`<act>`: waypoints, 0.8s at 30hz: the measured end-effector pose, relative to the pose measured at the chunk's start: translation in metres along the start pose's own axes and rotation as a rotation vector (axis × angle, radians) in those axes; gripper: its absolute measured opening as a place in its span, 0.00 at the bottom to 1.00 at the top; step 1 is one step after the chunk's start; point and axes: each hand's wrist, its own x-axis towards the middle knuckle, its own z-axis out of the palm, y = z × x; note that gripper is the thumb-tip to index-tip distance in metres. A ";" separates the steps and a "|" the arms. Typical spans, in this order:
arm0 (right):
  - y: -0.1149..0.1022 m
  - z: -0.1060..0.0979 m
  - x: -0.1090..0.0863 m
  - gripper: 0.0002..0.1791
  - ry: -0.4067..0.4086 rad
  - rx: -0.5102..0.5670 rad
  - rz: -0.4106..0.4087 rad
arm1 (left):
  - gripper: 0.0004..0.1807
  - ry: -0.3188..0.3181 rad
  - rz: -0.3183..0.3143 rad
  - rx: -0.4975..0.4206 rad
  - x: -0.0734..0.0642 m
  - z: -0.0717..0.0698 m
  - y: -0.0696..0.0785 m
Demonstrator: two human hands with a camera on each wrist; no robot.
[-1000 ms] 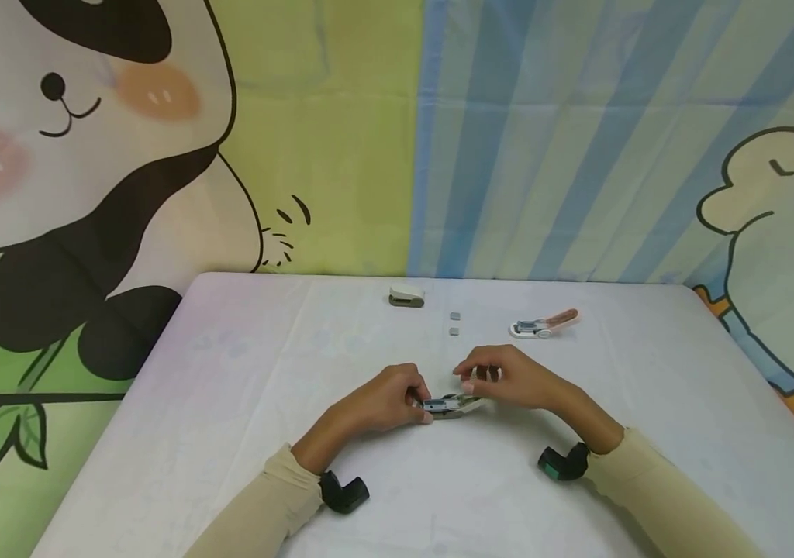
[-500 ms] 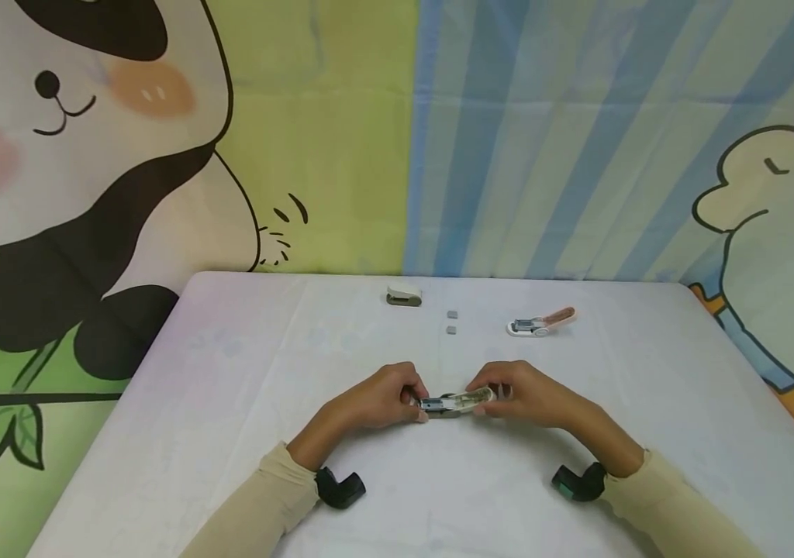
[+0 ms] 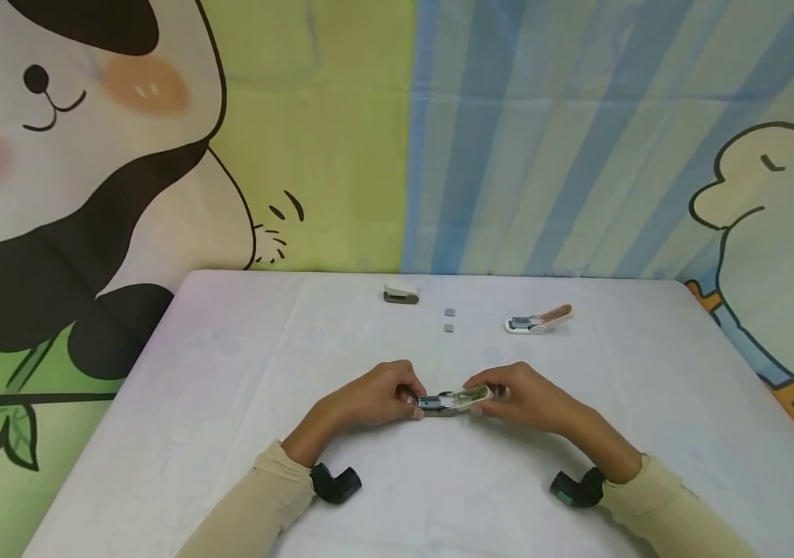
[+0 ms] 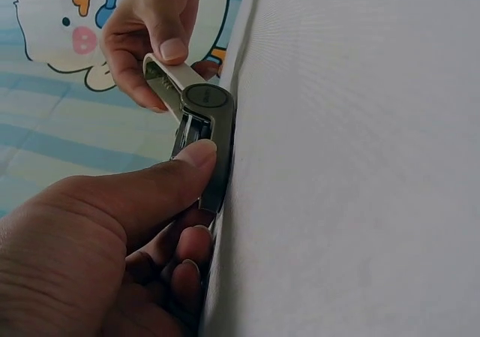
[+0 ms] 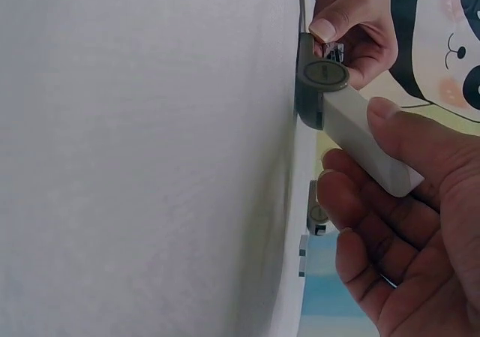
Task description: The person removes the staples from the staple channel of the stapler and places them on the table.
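Between my two hands lies an opened stapler (image 3: 444,402) with a grey-green base and a cream top arm swung back to the right. My left hand (image 3: 372,397) pinches the left end of its base, and the thumb presses beside the metal staple channel (image 4: 193,130) in the left wrist view. My right hand (image 3: 528,397) grips the raised top arm (image 5: 364,134) between thumb and fingers. The base rests on the white tabletop (image 3: 369,480). Fingers hide part of the staple channel.
Farther back stands a closed cream and grey-green stapler (image 3: 401,295). Two small grey staple blocks, one nearer the back (image 3: 449,312), lie to its right. An opened pink and white stapler (image 3: 539,320) sits at the back right. A printed cloth (image 3: 341,139) hangs behind the table.
My right hand has come down and right from above the stapler and now holds the end of its top arm. My left hand keeps its hold on the base.
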 end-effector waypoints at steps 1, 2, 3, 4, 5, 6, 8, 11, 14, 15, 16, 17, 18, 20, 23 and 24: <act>0.000 0.000 0.000 0.16 0.009 -0.003 -0.002 | 0.08 0.001 0.008 -0.003 0.000 0.000 0.000; -0.001 0.000 0.000 0.16 0.021 -0.007 -0.005 | 0.09 0.003 0.016 -0.011 0.000 0.000 -0.001; -0.001 -0.001 0.000 0.16 0.031 -0.008 -0.005 | 0.09 0.004 0.023 -0.018 0.000 0.000 -0.001; -0.002 -0.001 0.000 0.15 0.040 -0.008 -0.004 | 0.10 0.007 0.028 -0.024 0.000 0.000 -0.001; -0.002 -0.001 0.000 0.15 0.047 -0.006 -0.003 | 0.10 0.009 0.032 -0.026 0.001 0.000 -0.001; -0.002 -0.001 0.000 0.15 0.051 -0.005 -0.002 | 0.11 0.011 0.033 -0.028 0.001 0.000 -0.002; -0.002 -0.001 0.001 0.15 0.056 -0.007 0.001 | 0.11 0.016 0.033 -0.023 0.001 0.001 -0.002; -0.002 -0.002 -0.001 0.14 0.070 -0.006 0.003 | 0.11 0.029 0.043 -0.012 0.002 0.002 0.000; -0.001 -0.003 -0.003 0.14 0.095 -0.012 0.005 | 0.12 0.049 0.070 -0.011 0.003 0.002 0.002; 0.000 -0.004 -0.003 0.15 0.103 -0.015 0.007 | 0.12 0.056 0.079 -0.012 0.004 0.002 0.003; 0.000 -0.004 -0.004 0.15 0.109 -0.016 0.007 | 0.13 0.060 0.085 -0.014 0.004 0.002 0.004; 0.001 -0.004 -0.005 0.15 0.110 -0.016 0.007 | 0.13 0.061 0.087 -0.015 0.005 0.002 0.005; 0.002 -0.005 -0.005 0.15 0.113 -0.014 0.006 | 0.13 0.062 0.090 -0.014 0.005 0.003 0.005; 0.004 -0.006 -0.007 0.15 0.123 -0.008 0.005 | 0.14 0.061 0.091 -0.009 0.008 0.004 0.006; 0.010 -0.009 -0.010 0.15 0.147 -0.003 0.010 | 0.15 0.063 0.096 0.001 0.016 0.005 0.007; 0.012 -0.011 -0.011 0.15 0.160 -0.003 0.018 | 0.15 0.069 0.099 0.006 0.020 0.005 0.008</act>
